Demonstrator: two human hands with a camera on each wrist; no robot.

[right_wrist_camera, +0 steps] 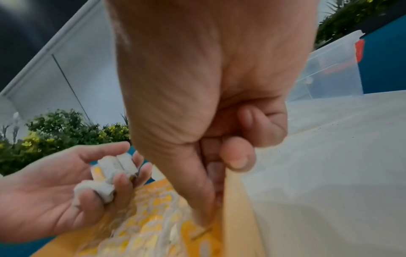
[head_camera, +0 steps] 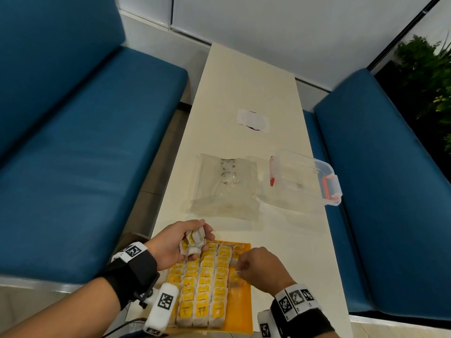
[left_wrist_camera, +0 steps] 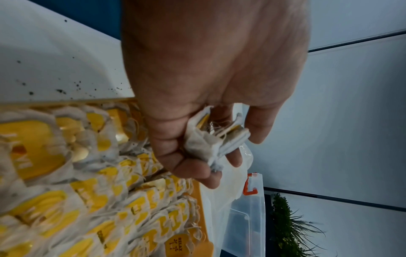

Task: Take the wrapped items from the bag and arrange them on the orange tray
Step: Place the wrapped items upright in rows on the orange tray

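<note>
An orange tray (head_camera: 244, 303) lies at the table's near edge, filled with rows of tea bags (head_camera: 202, 284) that carry yellow tags. My left hand (head_camera: 195, 240) hovers over the tray's far left corner and grips a bundle of tea bags (head_camera: 192, 241), seen close up in the left wrist view (left_wrist_camera: 213, 144). My right hand (head_camera: 240, 267) is over the tray's right column, fingers curled, with thumb and forefinger pinching a tea bag (right_wrist_camera: 204, 229) that lies on the tray (right_wrist_camera: 232, 208). The clear plastic bag (head_camera: 224, 186) lies flat beyond the tray.
A clear plastic box (head_camera: 302, 179) with orange latches stands to the right of the bag, near the table's right edge. A white paper piece (head_camera: 252, 119) lies farther back. Blue bench seats (head_camera: 85, 142) flank the narrow table. Dark crumbs dot the table (left_wrist_camera: 66, 90) beside the tray.
</note>
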